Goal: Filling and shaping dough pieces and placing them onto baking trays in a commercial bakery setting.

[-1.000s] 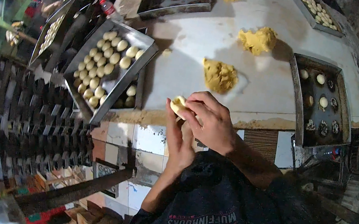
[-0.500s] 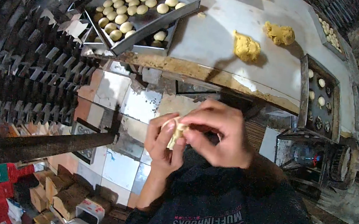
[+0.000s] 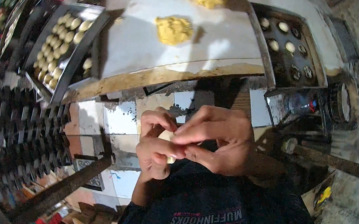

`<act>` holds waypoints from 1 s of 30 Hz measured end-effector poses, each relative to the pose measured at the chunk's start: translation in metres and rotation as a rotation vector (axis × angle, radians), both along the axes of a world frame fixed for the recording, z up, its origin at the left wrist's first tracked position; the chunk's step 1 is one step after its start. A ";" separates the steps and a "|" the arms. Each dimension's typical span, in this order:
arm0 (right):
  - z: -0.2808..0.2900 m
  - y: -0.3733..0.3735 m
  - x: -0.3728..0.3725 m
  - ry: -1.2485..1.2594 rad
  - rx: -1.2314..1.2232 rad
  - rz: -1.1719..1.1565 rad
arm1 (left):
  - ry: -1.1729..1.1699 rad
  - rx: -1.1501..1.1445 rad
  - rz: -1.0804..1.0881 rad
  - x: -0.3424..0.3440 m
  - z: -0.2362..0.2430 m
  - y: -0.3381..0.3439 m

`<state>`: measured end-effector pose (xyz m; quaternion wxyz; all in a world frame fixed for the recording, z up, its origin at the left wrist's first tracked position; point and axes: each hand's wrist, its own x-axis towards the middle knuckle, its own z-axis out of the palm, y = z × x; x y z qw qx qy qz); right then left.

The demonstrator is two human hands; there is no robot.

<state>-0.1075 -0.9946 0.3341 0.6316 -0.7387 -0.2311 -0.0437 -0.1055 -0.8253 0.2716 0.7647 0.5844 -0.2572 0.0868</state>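
Pale flat-topped worktable (image 3: 128, 47) with worn brown front edge (image 3: 166, 75) stood ahead. Short of the worktable, the curled left hand (image 3: 152, 149) and nearly closed right hand (image 3: 224, 138) gripped a small cream dough piece (image 3: 167, 135), mostly hidden. Square-tiled floor (image 3: 121, 117) showed between hands and worktable; silver metal tray (image 3: 76, 60) bordered its left, dark metal tray (image 3: 261, 41) its right.
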 end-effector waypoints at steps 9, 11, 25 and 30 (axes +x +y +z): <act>-0.033 -0.186 0.027 -0.405 0.140 -0.102 | 0.098 -0.012 0.002 0.059 0.015 -0.208; -0.036 -0.224 0.029 -0.286 0.276 -0.012 | 0.188 0.016 -0.454 0.078 0.000 -0.234; -0.073 -0.322 0.029 -0.113 -0.402 -0.366 | 0.590 0.381 -0.467 0.073 -0.135 -0.349; -0.123 -0.357 0.054 0.086 -0.263 -0.482 | 0.615 0.603 -0.658 0.113 -0.082 -0.343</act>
